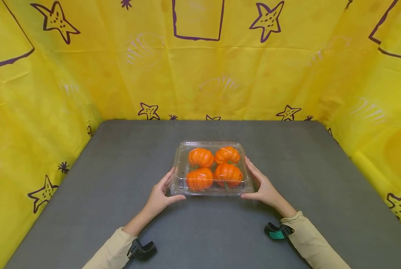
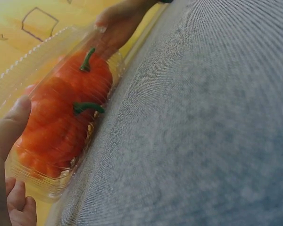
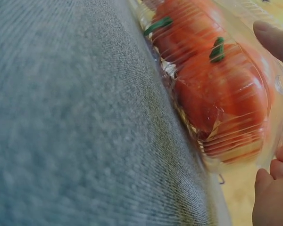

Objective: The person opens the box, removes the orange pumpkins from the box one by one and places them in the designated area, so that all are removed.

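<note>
Just below the frame's centre, a clear box (image 1: 181,166) of four pumpkins (image 1: 199,179) is gripped between thumb and fingers at its lower corners, left hand (image 1: 161,195) and right hand (image 1: 263,189) alike.

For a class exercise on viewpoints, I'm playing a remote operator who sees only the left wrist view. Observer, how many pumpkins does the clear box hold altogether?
Observer: Four pumpkins; the head view shows them in two rows of two inside the clear box.
Operator: Thanks. Is there any coloured marker that I'm missing?
Observer: Yes, a green patch on the black right-wrist device.
Operator: And what colour are the person's sleeves?
Observer: Both are beige.
</note>
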`<state>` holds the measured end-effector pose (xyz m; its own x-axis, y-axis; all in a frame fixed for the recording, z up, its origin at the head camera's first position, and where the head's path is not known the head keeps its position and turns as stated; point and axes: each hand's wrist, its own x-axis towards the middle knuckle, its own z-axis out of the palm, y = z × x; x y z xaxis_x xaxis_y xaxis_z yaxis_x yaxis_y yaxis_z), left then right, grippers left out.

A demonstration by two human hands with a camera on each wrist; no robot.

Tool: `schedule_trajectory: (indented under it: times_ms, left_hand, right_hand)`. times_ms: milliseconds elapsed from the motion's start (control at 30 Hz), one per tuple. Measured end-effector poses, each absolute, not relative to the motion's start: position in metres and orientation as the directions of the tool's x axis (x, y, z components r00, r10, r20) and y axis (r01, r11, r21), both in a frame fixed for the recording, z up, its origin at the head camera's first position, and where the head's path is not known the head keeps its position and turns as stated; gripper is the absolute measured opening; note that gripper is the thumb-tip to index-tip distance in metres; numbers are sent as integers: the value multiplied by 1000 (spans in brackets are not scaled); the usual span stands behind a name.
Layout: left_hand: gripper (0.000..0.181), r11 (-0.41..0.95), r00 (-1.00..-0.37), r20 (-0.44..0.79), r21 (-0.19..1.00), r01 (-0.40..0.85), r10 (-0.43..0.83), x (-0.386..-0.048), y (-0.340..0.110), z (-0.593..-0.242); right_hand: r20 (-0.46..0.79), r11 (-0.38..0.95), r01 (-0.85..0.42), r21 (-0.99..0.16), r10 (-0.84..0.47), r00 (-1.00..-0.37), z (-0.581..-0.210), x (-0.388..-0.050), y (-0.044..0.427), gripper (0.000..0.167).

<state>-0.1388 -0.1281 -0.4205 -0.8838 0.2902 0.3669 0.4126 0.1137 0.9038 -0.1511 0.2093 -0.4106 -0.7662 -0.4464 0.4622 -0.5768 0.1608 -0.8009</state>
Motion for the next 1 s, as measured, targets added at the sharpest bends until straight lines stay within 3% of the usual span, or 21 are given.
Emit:
schedule_trajectory:
  times_ms: [267,567,1000]
  left_hand:
    - [85,136,-886,371,898,418,277,-137,-128,-421]
    - [75,153,-878,395,883,444,269,-137,-130,-420]
    - [71,175,-866,428,861,478,259,-137,-128,-420]
  right_hand:
    - [449,140,-558,-818,-453,-771,-410,-152,210,102]
    - [491,83,-590,-803,-467,-735,-406,-154,208,102]
    - [519,26,-610,-792,-497,-695,-427,-167,221,108]
